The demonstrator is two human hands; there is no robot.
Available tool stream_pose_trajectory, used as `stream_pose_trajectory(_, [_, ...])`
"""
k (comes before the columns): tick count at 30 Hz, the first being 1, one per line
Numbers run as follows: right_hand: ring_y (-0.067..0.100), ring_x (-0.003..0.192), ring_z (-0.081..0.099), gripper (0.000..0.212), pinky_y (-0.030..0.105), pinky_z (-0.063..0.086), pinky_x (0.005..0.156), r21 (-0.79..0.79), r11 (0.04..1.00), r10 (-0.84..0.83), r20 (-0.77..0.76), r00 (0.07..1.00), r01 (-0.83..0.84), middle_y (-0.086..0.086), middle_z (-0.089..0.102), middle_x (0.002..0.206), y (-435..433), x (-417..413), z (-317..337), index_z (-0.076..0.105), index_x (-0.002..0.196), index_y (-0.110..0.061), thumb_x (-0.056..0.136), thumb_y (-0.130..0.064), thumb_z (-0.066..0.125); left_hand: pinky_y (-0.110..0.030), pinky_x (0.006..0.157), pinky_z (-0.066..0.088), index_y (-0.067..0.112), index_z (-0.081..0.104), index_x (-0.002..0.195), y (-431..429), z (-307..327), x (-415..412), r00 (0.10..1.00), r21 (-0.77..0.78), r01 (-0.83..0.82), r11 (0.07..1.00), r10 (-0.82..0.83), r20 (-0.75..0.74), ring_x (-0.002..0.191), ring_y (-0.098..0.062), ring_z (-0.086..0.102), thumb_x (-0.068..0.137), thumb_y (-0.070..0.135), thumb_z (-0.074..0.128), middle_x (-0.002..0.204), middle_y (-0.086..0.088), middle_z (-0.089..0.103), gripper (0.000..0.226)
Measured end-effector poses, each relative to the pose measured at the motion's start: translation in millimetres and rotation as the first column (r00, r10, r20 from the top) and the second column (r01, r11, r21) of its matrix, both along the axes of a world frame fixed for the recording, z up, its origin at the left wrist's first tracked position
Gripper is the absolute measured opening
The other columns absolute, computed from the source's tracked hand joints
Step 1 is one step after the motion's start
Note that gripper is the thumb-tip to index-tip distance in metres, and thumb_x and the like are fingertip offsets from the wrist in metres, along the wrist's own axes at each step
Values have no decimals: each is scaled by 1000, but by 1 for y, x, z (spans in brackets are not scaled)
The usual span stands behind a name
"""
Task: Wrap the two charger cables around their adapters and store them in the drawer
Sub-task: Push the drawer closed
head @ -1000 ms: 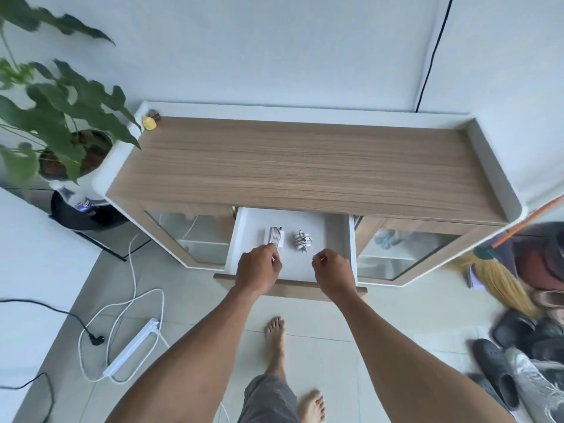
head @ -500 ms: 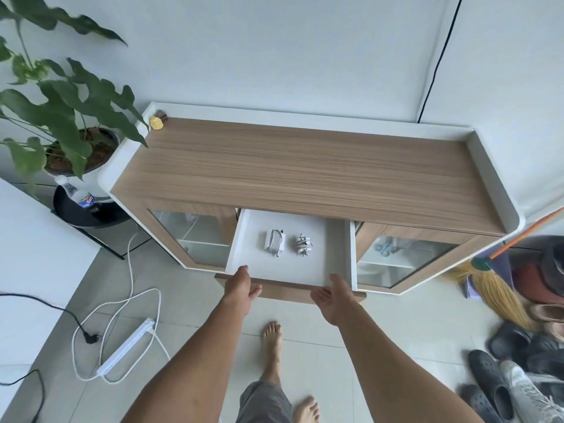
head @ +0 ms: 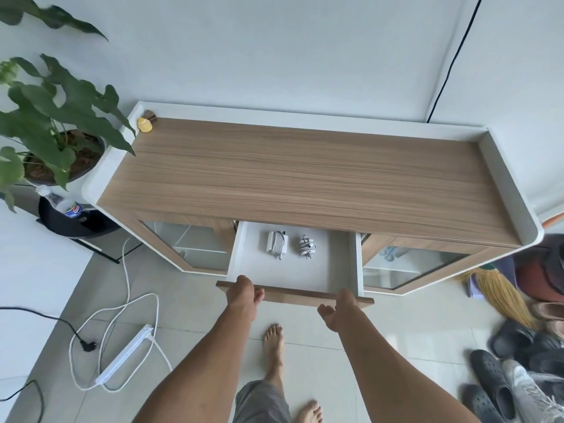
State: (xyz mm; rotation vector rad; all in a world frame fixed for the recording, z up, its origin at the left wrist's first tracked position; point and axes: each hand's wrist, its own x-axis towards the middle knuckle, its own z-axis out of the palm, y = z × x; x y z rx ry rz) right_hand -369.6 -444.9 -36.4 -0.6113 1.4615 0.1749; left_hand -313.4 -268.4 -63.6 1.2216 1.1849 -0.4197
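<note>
The white drawer (head: 341, 264) of the wooden cabinet stands pulled out. Two chargers lie side by side on its floor. The left one is a white adapter with striped cable wound round it (head: 276, 244). The right one is a smaller adapter bundled in its cable (head: 306, 246). My left hand (head: 244, 296) rests against the left end of the wooden drawer front (head: 293, 296), thumb stretched along it. My right hand (head: 338, 309) presses the right end of that front, thumb spread. Neither hand holds a charger.
The cabinet top (head: 305, 178) carries a small yellow object (head: 145, 124) at its back left corner. A potted plant (head: 55, 141) and a bottle (head: 65, 204) stand to the left. A power strip with white cord (head: 125, 355) lies on the floor. A broom (head: 500, 291) and shoes (head: 518, 377) are at the right.
My left hand let go of the left charger, and both hands drew back out of the drawer to its wooden front. The chargers stay where they lay.
</note>
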Motion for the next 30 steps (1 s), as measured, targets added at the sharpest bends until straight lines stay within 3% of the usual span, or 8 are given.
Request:
stream_pose_trajectory(3, [21, 62, 35, 11, 23, 42, 63, 23, 996, -82, 46, 996, 81, 5, 32, 73, -2, 15, -1, 44, 87, -12, 92, -19, 38, -28, 60, 53, 3, 48, 87, -2, -2, 8, 1000, 8, -1, 1000, 1, -5, 59, -21, 54, 98, 24, 35, 77, -14, 53, 27])
stream_pose_trajectory(4, [20, 59, 34, 12, 23, 40, 64, 25, 995, -96, 54, 994, 95, 5, 33, 72, -4, 19, -2, 45, 90, -12, 92, -21, 39, -29, 63, 53, 3, 46, 80, -2, -3, 12, 1000, 9, -7, 1000, 7, -9, 60, -21, 53, 98, 24, 35, 76, -13, 51, 30])
stream_pose_trajectory(9, [24, 75, 45, 25, 34, 45, 102, 78, 979, -195, 83, 977, 189, 8, 42, 80, -13, 33, -11, 51, 112, -12, 92, -24, 39, -32, 74, 54, 4, 43, 72, -7, -3, 31, 999, -17, -55, 998, 55, -2, 63, -23, 55, 100, 31, 36, 77, -14, 51, 39])
stream_pose_trajectory(14, [21, 68, 48, 27, 33, 47, 98, 81, 971, -232, 87, 969, 225, 9, 43, 82, -17, 50, -13, 45, 110, -10, 94, -31, 43, -31, 72, 55, 4, 45, 74, -9, -5, 46, 997, -40, -74, 996, 74, -4, 64, -22, 57, 100, 35, 38, 79, -14, 54, 41])
stream_pose_trajectory(19, [22, 79, 48, 36, 31, 47, 96, 80, 976, -211, 92, 973, 204, 8, 41, 80, -21, 69, -15, 45, 111, -8, 93, -39, 52, -30, 73, 56, 5, 48, 75, -13, -9, 62, 999, -36, -45, 998, 45, -10, 61, -21, 57, 97, 31, 50, 75, -11, 53, 34])
stream_pose_trajectory(25, [19, 60, 36, 33, 25, 46, 98, 23, 984, -176, 43, 983, 176, 5, 33, 71, -27, 95, -24, 46, 99, -6, 90, -35, 60, -31, 77, 57, 5, 52, 75, -18, -14, 84, 1000, -22, 14, 1000, -14, -18, 61, -19, 59, 92, 27, 61, 74, -9, 55, 29])
stream_pose_trajectory(28, [17, 62, 41, 38, 31, 48, 101, -6, 992, -128, 35, 991, 129, 6, 35, 71, -28, 107, -25, 54, 114, -7, 89, -35, 62, -31, 75, 58, 5, 52, 76, -20, -14, 97, 999, -18, 29, 999, -29, -12, 62, -18, 60, 90, 28, 64, 74, -8, 55, 30])
stream_pose_trajectory(30, [14, 80, 57, 49, 33, 47, 102, -22, 992, -123, 52, 991, 124, 6, 37, 72, -30, 115, -25, 53, 125, -3, 88, -33, 64, -31, 73, 58, 6, 52, 77, -22, -14, 105, 999, -16, 41, 999, -41, -12, 63, -18, 61, 90, 30, 66, 75, -8, 56, 30])
